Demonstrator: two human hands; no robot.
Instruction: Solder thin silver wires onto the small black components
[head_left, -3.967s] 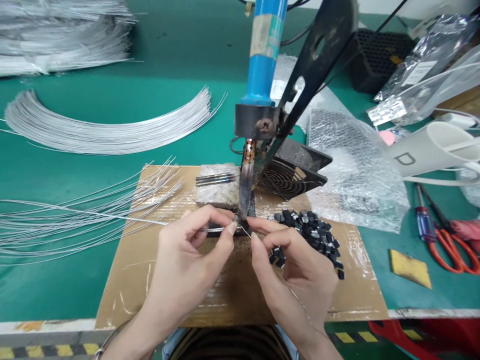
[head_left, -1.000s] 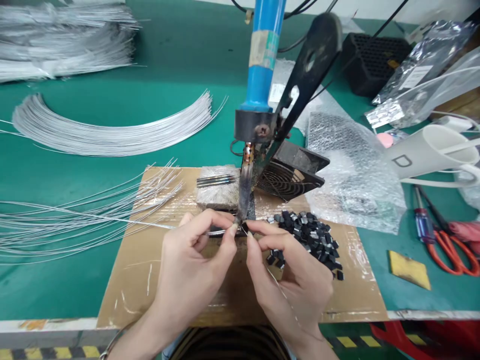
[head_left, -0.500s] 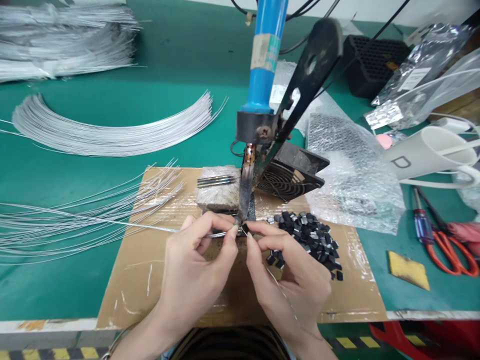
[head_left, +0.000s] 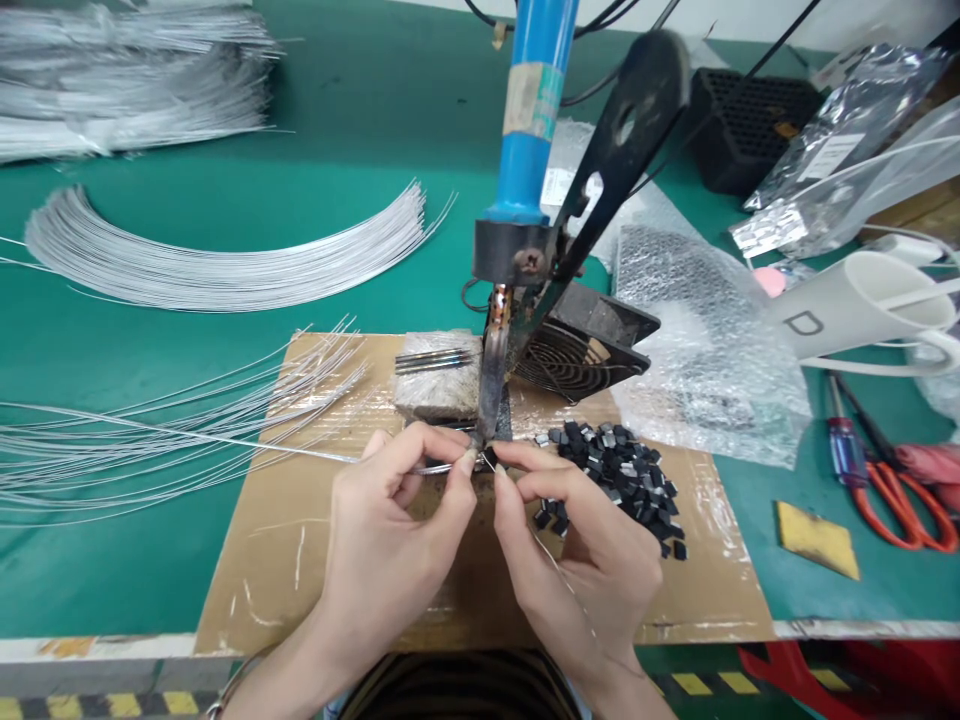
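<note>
My left hand [head_left: 401,535] pinches a thin white wire [head_left: 300,452] between thumb and fingertips. The wire comes in from the left, and its end is hidden at the fingertips. My right hand [head_left: 577,550] is closed on a thin strand of solder wire [head_left: 559,570] that runs down across the palm. A small black piece [head_left: 490,457] sits at the right fingertips, close to the left thumb; which fingers bear it is unclear. Directly above both hands, the tip of a blue-handled soldering iron [head_left: 492,385], clamped in a black bracket [head_left: 630,120], points down to the fingertips.
Loose black pieces [head_left: 619,480] lie heaped on the cardboard [head_left: 270,580] beside my right hand. Behind the iron stand a small fan [head_left: 585,345] and a wrapped block [head_left: 435,390]. Wire bundles [head_left: 225,275] lie left; a yellow sponge [head_left: 816,540] and red-handled scissors [head_left: 904,505] lie right.
Almost nothing differs. Both hands keep their pinch under the iron tip, and the view has shifted very slightly.
</note>
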